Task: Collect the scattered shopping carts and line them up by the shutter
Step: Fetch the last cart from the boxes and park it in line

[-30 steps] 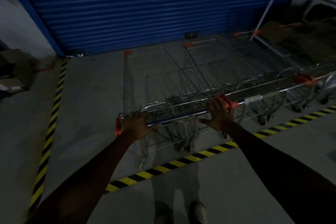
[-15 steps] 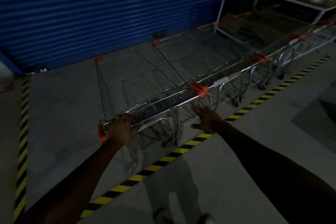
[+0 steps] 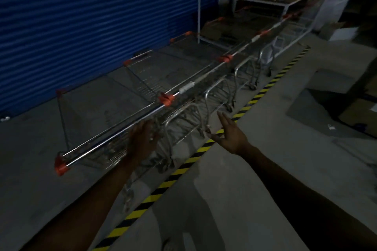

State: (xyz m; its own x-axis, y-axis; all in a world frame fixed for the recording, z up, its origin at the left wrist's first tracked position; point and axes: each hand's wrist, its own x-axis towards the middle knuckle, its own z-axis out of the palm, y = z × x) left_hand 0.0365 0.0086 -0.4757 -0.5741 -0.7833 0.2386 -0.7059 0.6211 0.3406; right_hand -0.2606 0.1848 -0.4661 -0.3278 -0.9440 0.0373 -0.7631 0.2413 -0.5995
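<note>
Several wire shopping carts with orange handle ends stand side by side, noses toward the blue shutter (image 3: 98,16). The nearest cart (image 3: 95,146) is at the left end of the row; the other carts' handles (image 3: 204,77) run in a line toward the far right. My left hand (image 3: 140,142) hovers just below the nearest cart's handle bar with its fingers extended, gripping nothing. To its right my right hand (image 3: 230,134) is held open, apart from the carts, above the floor stripe.
A yellow-and-black floor stripe (image 3: 183,167) runs behind the carts' wheels. A white metal rack (image 3: 255,0) stands at the far end of the row. Cardboard boxes (image 3: 359,116) and clutter lie on the right. The scene is dim.
My left hand has let go of the nearest cart's handle. My right hand has drawn further back from the bar. The view has swung to the right along the row.
</note>
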